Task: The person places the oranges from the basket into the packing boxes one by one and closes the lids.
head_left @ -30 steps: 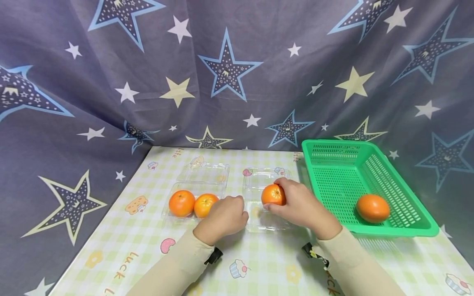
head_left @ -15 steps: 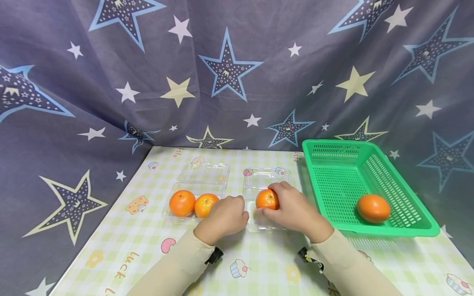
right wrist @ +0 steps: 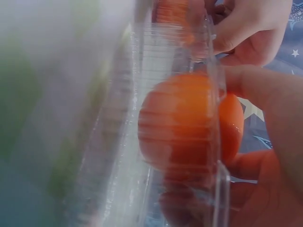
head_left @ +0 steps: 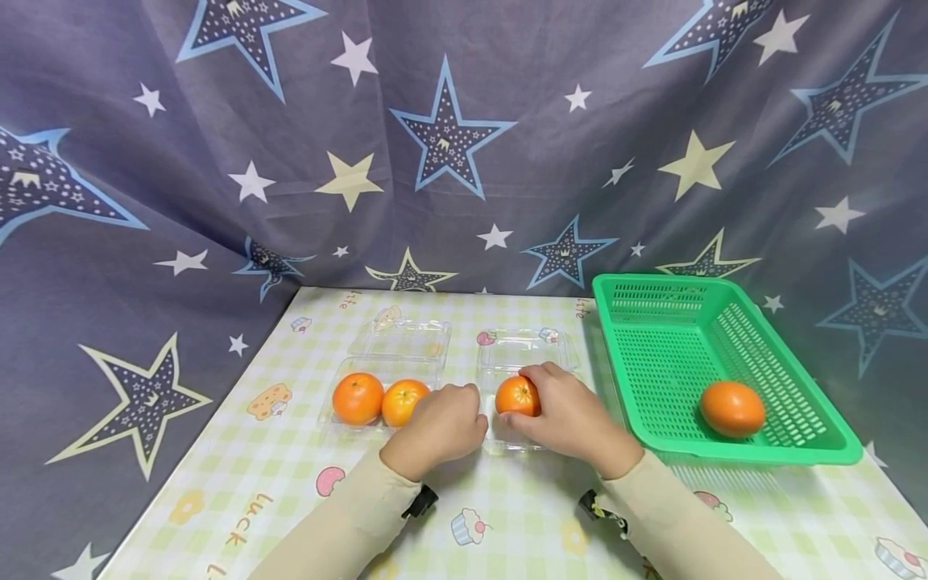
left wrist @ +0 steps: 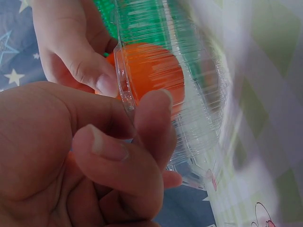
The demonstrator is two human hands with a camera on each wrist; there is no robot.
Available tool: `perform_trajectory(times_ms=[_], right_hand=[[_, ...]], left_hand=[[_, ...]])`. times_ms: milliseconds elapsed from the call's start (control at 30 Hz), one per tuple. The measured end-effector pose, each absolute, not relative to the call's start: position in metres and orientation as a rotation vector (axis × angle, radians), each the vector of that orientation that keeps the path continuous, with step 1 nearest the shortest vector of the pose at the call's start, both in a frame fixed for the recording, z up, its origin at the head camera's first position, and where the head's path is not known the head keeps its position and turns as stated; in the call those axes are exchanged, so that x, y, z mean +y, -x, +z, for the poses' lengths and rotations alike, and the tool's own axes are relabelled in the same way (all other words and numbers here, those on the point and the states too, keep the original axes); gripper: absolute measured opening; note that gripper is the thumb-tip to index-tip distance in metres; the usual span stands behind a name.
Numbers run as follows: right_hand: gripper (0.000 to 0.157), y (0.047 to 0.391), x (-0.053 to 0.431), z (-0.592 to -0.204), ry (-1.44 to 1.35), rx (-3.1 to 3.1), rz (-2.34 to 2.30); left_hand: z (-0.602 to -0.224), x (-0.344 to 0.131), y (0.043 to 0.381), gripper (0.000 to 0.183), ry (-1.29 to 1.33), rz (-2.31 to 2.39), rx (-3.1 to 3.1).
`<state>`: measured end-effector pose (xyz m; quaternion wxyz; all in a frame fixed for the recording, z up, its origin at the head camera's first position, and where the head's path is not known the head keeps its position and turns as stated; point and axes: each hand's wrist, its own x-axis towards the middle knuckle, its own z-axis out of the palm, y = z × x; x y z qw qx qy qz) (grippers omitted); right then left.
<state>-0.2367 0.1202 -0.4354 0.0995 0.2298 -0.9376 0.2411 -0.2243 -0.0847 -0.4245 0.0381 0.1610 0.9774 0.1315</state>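
My right hand (head_left: 573,412) grips an orange (head_left: 516,395) from its right side, low in the right clear plastic clamshell box (head_left: 518,445). Seen through the box's ribbed wall in the right wrist view, the orange (right wrist: 180,123) sits partly below the rim. My left hand (head_left: 444,423) has its fingers curled at the left edge of that box. In the left wrist view, its fingers pinch the box rim (left wrist: 124,78). Two more oranges, a left one (head_left: 358,399) and a right one (head_left: 403,401), lie in the left clamshell box (head_left: 428,370); my left hand overlaps the right one.
A green plastic basket (head_left: 619,362) stands on the right, holding one orange (head_left: 732,409). Both box lids lie folded open toward the back, the left lid (head_left: 406,338) and the right lid (head_left: 525,348). A star-patterned curtain (head_left: 464,161) hangs behind the checked tablecloth (head_left: 290,459).
My right hand has moved left and slightly down with the orange, from over the box's right part to its left part. The left hand has stayed put at the box edge.
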Motion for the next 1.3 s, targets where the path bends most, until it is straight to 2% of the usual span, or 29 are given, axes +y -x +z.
perform_trajectory(times_ms=[600, 933, 1300], right_hand=[[0.068, 0.24, 0.116, -0.449, -0.674, -2.785, 0.789], [0.06, 0.24, 0.115, -0.45, -0.664, -2.768, 0.849], [0.064, 0.239, 0.113, -0.452, -0.676, -2.766, 0.835]], left_hand=[[-0.426, -0.084, 0.224, 0.019, -0.51, 0.398, 3.002], [-0.426, -0.085, 0.223, 0.018, -0.512, 0.419, 2.999], [-0.425, -0.084, 0.223, 0.018, -0.523, 0.422, 2.998]])
